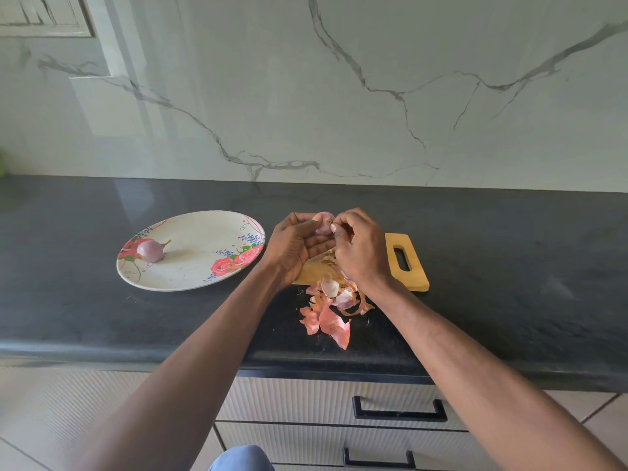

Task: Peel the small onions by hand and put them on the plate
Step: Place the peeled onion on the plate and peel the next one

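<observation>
Onion (324,223) held above cutting board (404,263): left hand (299,244) cups it, right hand (356,246) pinches its skin. Floral plate (204,270) holds one peeled onion (151,250). Skins (331,311) on counter (85,300).

No words, labels, brand names or numbers can be read anywhere here. The plate (190,250) on the left of the surface (102,317) carries only a printed pattern of pink roses, small blue sprigs and thin curling lines, with no lettering among them. The wooden cutting board (406,263), the marble wall (339,96) and the drawer fronts (306,402) below show no writing either.
</observation>
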